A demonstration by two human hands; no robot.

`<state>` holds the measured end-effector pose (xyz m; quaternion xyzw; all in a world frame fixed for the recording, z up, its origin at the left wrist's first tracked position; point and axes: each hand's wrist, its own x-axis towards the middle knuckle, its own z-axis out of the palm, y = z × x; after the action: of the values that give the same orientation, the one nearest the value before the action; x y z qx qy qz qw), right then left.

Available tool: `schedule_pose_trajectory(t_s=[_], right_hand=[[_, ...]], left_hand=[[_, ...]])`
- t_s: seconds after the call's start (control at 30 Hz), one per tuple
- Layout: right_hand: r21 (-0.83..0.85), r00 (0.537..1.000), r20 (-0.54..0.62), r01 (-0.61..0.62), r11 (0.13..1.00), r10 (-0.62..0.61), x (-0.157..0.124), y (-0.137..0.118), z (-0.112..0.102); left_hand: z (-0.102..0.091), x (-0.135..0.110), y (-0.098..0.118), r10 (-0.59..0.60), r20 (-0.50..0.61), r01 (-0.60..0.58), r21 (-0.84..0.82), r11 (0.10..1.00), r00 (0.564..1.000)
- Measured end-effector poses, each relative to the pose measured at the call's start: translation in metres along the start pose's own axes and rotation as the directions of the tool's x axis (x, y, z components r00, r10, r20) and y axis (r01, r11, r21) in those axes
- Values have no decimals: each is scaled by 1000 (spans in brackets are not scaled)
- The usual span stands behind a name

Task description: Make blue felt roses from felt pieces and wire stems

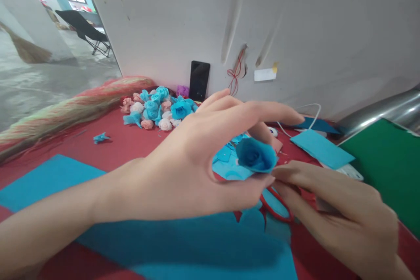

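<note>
My left hand (203,162) reaches across the middle and holds a small blue rolled rose (256,154) between thumb and fingers, the other fingers stretched out above it. From the lower right, my right hand (331,205) comes in with its fingertips pinched at the base of the same rose. Red-handled scissors (277,210) lie on the table just beneath both hands, partly hidden. A large blue sheet (183,245) covers the near part of the red table (131,140).
A heap of finished blue, pink and white roses (157,109) sits at the back by the wall, next to a black phone (199,81). Blue cut pieces (321,148), a green sheet (390,162), a white cable (311,109) and a broom (65,109) lie around.
</note>
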<state>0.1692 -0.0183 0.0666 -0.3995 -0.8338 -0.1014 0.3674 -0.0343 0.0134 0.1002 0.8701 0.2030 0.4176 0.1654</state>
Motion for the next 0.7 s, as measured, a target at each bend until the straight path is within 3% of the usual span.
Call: schedule_pose_trajectory(t_s=[0.4, 0.7], right_hand=[[0, 1000, -11, 0, 1000, 0, -1, -3, -1], [-15, 1000, 15, 9, 1000, -9, -1, -1, -3]], left_hand=[[2, -1, 1, -12, -16, 11, -40, 999, 1000], [2, 1, 4, -95, 49, 94, 19, 995, 994]])
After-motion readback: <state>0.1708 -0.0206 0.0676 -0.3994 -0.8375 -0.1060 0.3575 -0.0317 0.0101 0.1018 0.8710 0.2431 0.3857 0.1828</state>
